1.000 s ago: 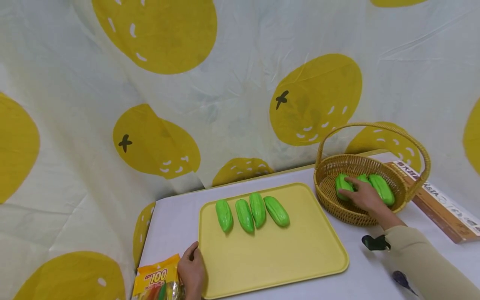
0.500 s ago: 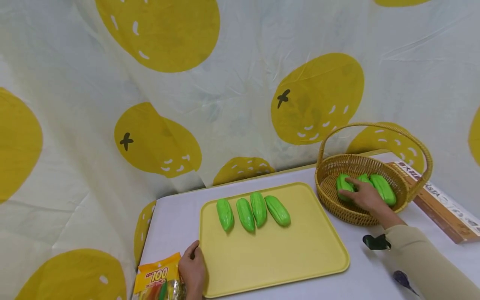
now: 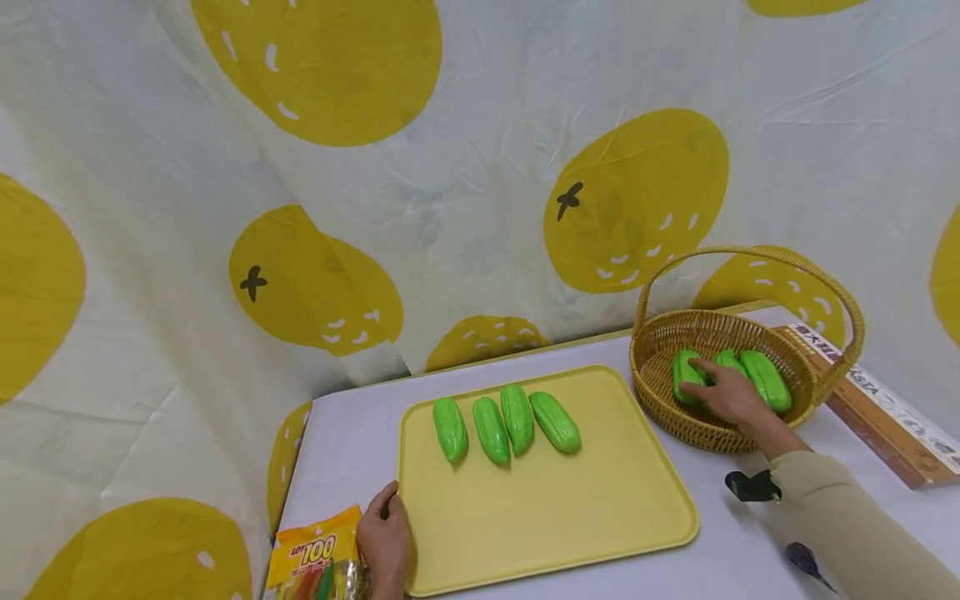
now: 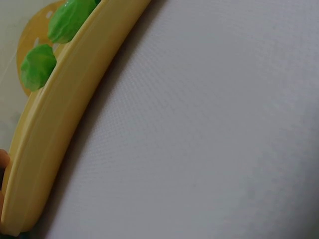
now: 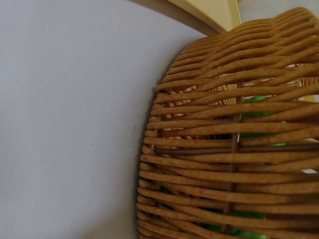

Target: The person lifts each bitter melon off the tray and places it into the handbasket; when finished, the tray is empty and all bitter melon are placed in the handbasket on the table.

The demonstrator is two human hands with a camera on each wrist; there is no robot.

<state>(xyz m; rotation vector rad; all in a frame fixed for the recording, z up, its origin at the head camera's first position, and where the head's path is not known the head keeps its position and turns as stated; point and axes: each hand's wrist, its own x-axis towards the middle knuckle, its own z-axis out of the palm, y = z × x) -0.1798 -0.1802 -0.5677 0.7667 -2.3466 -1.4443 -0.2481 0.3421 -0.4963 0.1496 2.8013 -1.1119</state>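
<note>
My left hand [image 3: 385,537] holds the left rim of a yellow tray [image 3: 540,517]; its fingertips [image 4: 4,159] show at the tray edge in the left wrist view. Several glossy green ridged gourds [image 3: 490,430] lie side by side on the tray's far part. Inside a wicker basket [image 3: 660,412] at the right, my right hand [image 3: 733,393] grips the leftmost green gourd [image 3: 684,375] between thumb and fingers. More green gourds [image 3: 767,382] lie to its right, partly behind the hand. In the right wrist view, the woven wall [image 5: 199,129] hides the hand.
A yellow candy bag [image 3: 315,550] lies against the left hand. Right of the basket is a long brown and white pasta box [image 3: 877,408]. The basket's tall handle [image 3: 750,250] arches over it. Dark green [image 3: 752,486] and purple items [image 3: 802,557] lie near the right sleeve. A patterned curtain hangs behind.
The view shifts very slightly. Both hands, the tray, the basket and the gourds keep their places.
</note>
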